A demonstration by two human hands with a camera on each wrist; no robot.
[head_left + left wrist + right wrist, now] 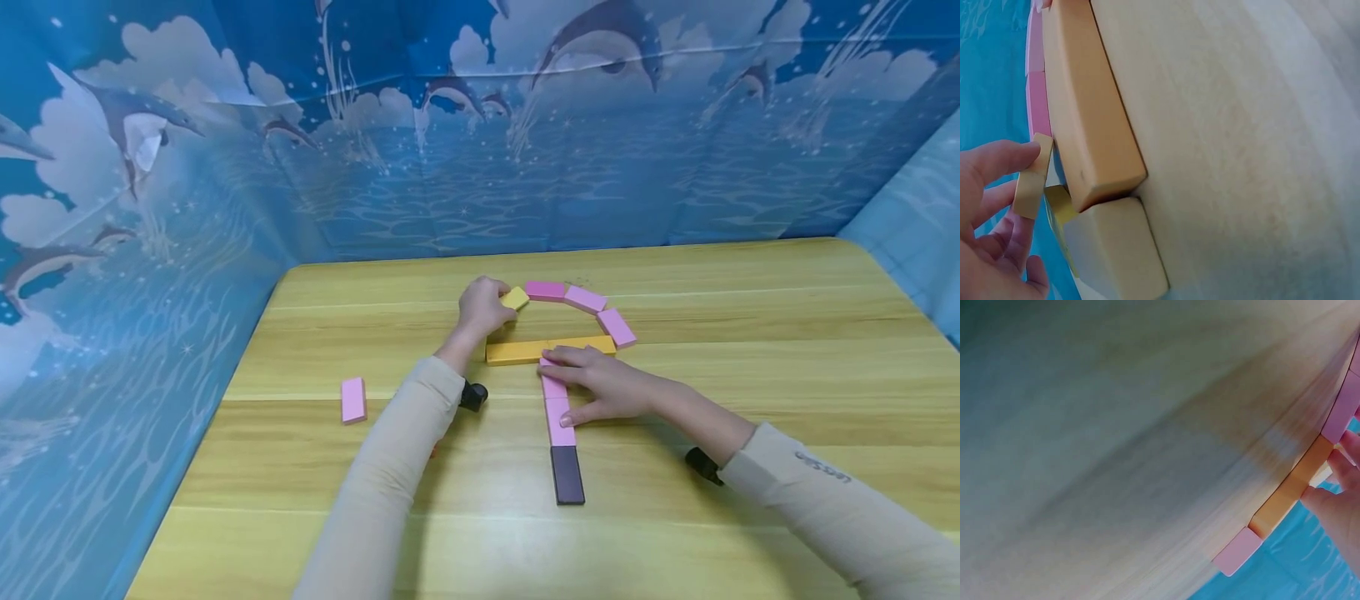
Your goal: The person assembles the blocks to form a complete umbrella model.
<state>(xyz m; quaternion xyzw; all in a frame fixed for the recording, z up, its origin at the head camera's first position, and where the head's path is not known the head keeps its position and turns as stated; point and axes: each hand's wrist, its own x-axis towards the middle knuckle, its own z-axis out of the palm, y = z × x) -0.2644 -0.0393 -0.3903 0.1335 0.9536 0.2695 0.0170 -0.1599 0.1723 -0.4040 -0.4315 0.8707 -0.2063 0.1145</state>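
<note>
My left hand [486, 305] pinches a small yellow block [515, 298] between thumb and fingers at the left end of an arc of blocks. That arc runs on through a dark pink block [545, 291] and light pink blocks [586, 299]. Below the arc lies a straight orange-yellow bar [517, 353]. My right hand [611, 386] rests with spread, relaxed fingers over the bar's lower edge and the column of pink blocks [559, 421] under it. In the left wrist view, a pale block [1116, 250] and another yellow block [1059, 209] sit by the bar's end.
A dark block [567, 475] forms the bottom of the column. One loose pink block [353, 400] lies to the left on the wooden table [750, 333]. Blue dolphin-print sheeting [480, 192] hangs behind the table and at both sides.
</note>
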